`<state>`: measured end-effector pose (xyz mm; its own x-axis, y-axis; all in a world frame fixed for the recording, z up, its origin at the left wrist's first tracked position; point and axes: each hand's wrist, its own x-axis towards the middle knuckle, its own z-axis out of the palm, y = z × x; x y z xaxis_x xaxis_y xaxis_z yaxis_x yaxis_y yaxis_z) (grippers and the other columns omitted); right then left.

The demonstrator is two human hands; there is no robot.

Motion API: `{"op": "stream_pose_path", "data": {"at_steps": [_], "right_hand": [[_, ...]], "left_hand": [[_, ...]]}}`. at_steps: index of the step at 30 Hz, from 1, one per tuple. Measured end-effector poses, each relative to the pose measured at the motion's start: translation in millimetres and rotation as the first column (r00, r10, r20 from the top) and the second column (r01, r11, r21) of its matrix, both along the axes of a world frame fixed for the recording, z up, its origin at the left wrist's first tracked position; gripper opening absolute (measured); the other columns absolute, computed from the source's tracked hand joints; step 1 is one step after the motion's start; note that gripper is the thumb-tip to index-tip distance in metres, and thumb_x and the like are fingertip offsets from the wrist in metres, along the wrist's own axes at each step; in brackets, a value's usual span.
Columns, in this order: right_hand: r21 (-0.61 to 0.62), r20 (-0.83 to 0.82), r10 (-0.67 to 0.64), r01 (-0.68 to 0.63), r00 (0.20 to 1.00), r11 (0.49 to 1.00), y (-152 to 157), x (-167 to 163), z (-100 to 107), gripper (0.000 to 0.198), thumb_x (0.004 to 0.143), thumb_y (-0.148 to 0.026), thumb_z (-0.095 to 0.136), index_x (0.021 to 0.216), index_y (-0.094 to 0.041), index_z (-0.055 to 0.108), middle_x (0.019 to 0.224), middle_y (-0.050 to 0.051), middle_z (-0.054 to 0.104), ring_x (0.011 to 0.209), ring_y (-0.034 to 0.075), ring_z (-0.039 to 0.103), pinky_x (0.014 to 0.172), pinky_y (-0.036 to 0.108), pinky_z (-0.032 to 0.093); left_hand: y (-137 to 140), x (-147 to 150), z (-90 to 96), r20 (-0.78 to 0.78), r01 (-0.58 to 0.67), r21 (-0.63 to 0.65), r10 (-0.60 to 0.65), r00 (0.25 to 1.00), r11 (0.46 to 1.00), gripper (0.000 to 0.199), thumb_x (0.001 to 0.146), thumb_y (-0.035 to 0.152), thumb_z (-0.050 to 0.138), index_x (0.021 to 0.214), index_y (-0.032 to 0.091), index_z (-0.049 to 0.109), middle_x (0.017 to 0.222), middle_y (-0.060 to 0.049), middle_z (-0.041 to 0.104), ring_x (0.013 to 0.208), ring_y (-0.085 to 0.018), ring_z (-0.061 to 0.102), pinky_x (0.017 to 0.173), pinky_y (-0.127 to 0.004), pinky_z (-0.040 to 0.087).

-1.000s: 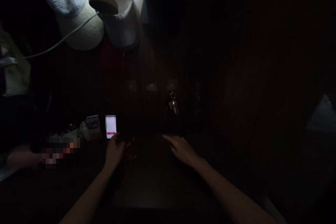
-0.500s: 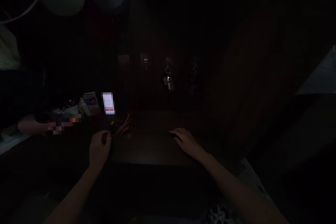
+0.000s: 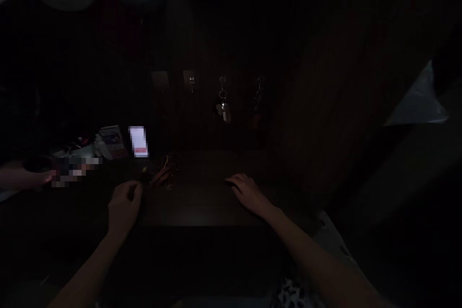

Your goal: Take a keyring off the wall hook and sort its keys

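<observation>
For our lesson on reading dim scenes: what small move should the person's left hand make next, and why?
Probably a short reach forward and right. The left hand is curled, its grip on anything too dark to confirm, just short of the small reddish bundle on the dark tabletop. The right hand rests flat, steadying.

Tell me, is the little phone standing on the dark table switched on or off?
On. The small upright phone has a screen that glows bright white with a red strip near the bottom, the brightest thing on the dark table.
</observation>
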<state>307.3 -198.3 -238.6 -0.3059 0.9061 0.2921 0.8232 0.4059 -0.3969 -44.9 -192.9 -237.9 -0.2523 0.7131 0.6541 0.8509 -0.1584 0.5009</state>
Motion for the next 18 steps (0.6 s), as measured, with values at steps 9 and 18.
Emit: {"op": "stream_pose_path", "data": {"at_steps": [9,18], "right_hand": [[0.02,-0.011,0.013,-0.012,1.0,1.0,-0.3,1.7,-3.3,0.036,0.087,-0.017,0.039,0.12,-0.023,0.052,0.117,0.006,0.055,0.11,0.018,0.047,0.095,0.036,0.034],[0.0,-0.039,-0.004,0.004,0.999,1.0,-4.2,2.0,-2.1,0.036,0.086,-0.016,0.039,0.119,-0.025,0.052,0.118,0.006,0.055,0.111,0.019,0.047,0.098,0.038,0.033]], "left_hand": [[-1.6,0.3,1.7,0.083,-0.013,-0.017,0.015,0.996,1.0,0.023,0.074,0.04,0.041,0.077,0.023,0.055,0.088,-0.005,0.063,0.088,-0.023,0.058,0.081,-0.035,0.045],[-5.6,2.6,6.6,0.146,-0.011,-0.08,0.023,0.989,0.997,0.027,0.069,0.045,0.04,0.075,0.024,0.055,0.089,-0.007,0.064,0.086,-0.026,0.061,0.081,-0.039,0.047]]}}
